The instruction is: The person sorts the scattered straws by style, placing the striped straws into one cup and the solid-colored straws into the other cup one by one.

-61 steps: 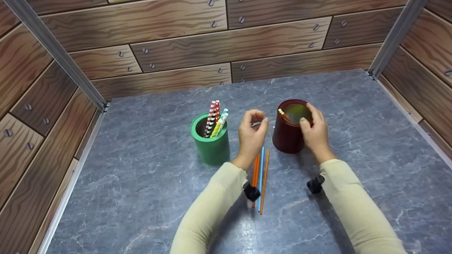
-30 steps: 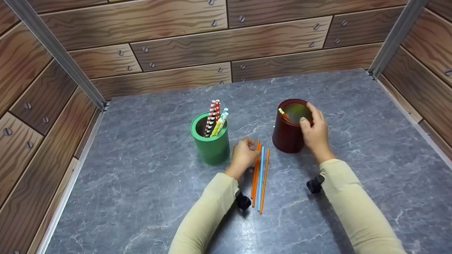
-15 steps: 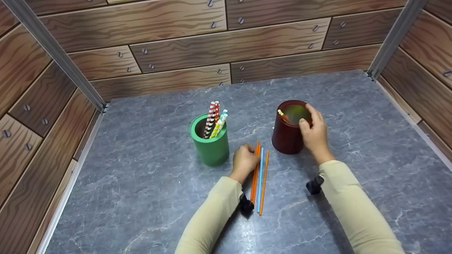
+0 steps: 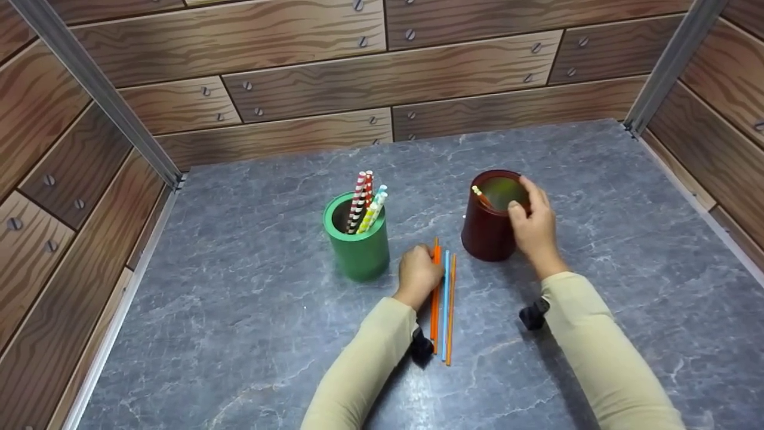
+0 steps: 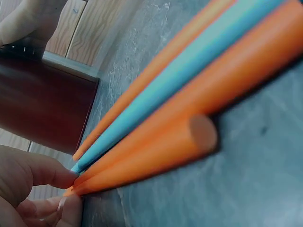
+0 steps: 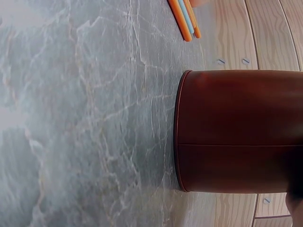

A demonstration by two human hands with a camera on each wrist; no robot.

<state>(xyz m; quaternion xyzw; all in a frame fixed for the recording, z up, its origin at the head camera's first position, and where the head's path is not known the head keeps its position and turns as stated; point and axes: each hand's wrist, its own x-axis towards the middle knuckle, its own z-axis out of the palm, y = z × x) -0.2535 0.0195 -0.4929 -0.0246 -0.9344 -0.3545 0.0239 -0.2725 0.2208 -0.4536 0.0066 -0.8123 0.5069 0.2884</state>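
Note:
My left hand (image 4: 418, 275) is low over a row of thin sticks on the table. In the left wrist view, its thumb and fingers pinch the far end of an orange stick (image 5: 156, 163); another orange stick lies against it. A blue stick (image 4: 445, 310) and one more orange stick (image 4: 452, 322) lie alongside, to the right. My right hand (image 4: 535, 230) grips the rim of a dark red cup (image 4: 486, 239), thumb and fingers on its right side. The cup stands upright, with a thin orange, yellow-tipped stick (image 4: 482, 198) leaning inside.
A green cup (image 4: 362, 260) holding several striped paper straws (image 4: 357, 203) stands left of my left hand. The grey marbled table (image 4: 239, 310) meets wood-patterned walls (image 4: 310, 89) at the back and sides.
My left hand has come down from beside the dark red cup to the sticks and now pinches an orange one. The sticks have shifted slightly. My right hand has stayed on the cup.

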